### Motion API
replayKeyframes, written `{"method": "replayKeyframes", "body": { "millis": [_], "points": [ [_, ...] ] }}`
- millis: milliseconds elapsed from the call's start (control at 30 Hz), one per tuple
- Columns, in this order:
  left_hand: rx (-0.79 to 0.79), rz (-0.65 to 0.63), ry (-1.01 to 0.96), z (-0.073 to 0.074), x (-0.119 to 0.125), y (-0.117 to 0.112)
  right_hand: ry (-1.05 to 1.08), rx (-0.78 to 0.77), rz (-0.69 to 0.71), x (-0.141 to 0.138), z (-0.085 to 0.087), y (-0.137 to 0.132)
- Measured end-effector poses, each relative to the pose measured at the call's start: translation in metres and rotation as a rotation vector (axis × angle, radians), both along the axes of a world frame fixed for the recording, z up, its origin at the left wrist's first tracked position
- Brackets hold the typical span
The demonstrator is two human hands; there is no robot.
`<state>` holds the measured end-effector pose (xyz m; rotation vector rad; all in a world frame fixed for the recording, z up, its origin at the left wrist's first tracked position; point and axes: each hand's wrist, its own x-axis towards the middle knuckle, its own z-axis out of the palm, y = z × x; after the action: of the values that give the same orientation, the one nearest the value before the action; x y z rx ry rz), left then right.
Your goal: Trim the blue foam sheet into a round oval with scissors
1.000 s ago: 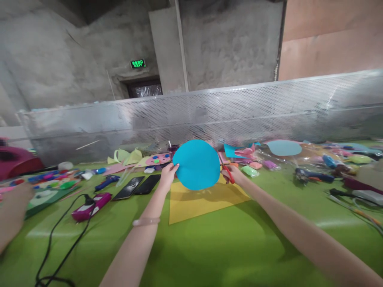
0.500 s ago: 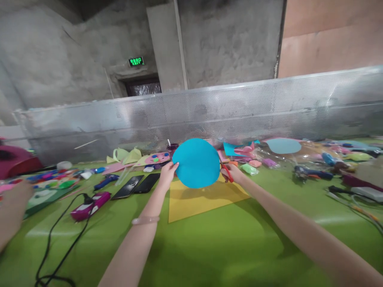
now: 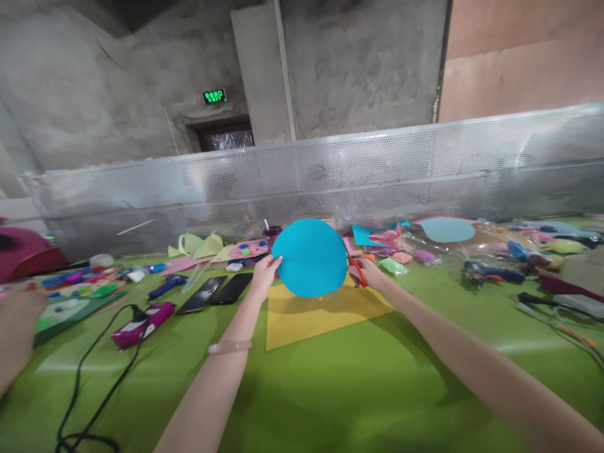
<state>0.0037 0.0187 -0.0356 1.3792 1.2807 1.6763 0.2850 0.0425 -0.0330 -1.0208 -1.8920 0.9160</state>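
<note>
My left hand (image 3: pixel 264 275) pinches the left edge of a round blue paper disc (image 3: pixel 310 257) and holds it upright above the table. At the disc's right edge my right hand (image 3: pixel 370 274) grips red-handled scissors (image 3: pixel 358 270), their blades against the paper. A yellow sheet (image 3: pixel 316 311) lies flat on the green table (image 3: pixel 330 390) just under the disc. A pale bracelet (image 3: pixel 229 346) circles my left wrist.
Two black phones (image 3: pixel 217 293) lie left of my left hand, beside a magenta glue gun (image 3: pixel 141 324) with a black cord (image 3: pixel 89 390). Another person's arm (image 3: pixel 14 333) shows at the far left. Coloured clay, paper scraps and tools crowd the back and right, before a perforated metal barrier (image 3: pixel 377 170).
The view has shifted slightly; the disc, both my hands and the scissors stay where they were. The other person's arm at far left has drawn back a little.
</note>
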Motion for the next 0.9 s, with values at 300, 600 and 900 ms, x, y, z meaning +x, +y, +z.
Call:
{"method": "replayKeyframes", "body": {
  "millis": [300,600,900],
  "points": [
    [0.013,0.006,-0.010,-0.001,-0.001,0.001,-0.008,0.013,0.001,0.001,-0.004,0.005],
    [0.019,0.006,-0.014,-0.003,-0.003,0.005,-0.006,-0.004,-0.006,0.000,-0.005,0.006],
    [0.015,0.009,-0.006,-0.005,-0.004,0.006,0.011,-0.010,0.024,0.001,-0.010,0.011]
  ]
}}
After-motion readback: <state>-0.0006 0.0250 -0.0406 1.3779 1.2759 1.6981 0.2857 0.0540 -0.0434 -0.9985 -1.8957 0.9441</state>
